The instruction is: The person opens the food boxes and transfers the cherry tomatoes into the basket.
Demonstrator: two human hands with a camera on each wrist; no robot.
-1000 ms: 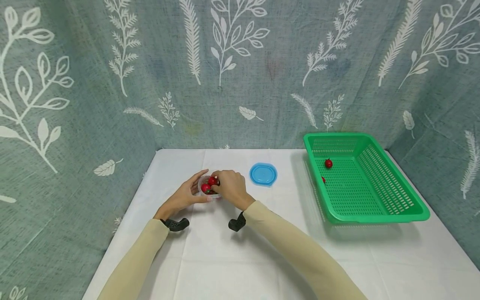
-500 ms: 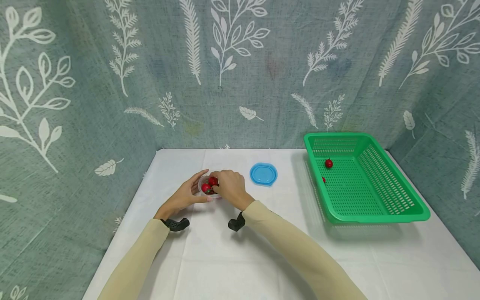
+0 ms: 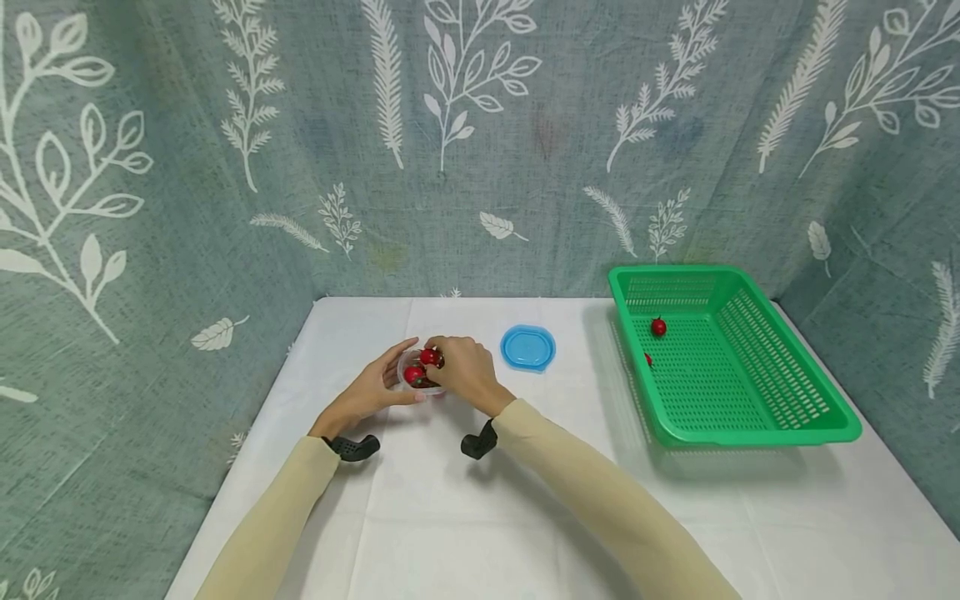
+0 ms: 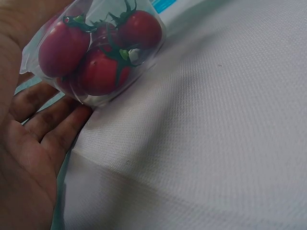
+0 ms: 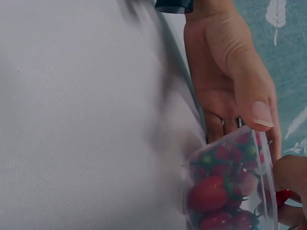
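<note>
A small clear plastic container (image 5: 266, 184) filled with cherry tomatoes (image 4: 98, 74) stands on the white cloth at centre left. My left hand (image 3: 371, 392) holds it from the left, thumb on the near side and fingers around the far side. In the right wrist view the left thumb lies at the container's rim. Over the container's right side, my right hand (image 3: 467, 372) pinches a red cherry tomato (image 3: 430, 357) at the opening. Part of that tomato is hidden by the fingers; in the right wrist view only a red sliver shows between them.
A blue lid (image 3: 528, 348) lies on the cloth just right of the hands. Farther right stands a green slotted basket (image 3: 757, 438) with a cherry tomato (image 3: 658, 327) inside and another partly hidden behind its left wall. A patterned grey-green curtain (image 3: 540, 225) encloses the back and sides.
Over the last half second my right hand has shifted slightly up and to the right, the pinched tomato with it. The left hand and the container have stayed in place.
</note>
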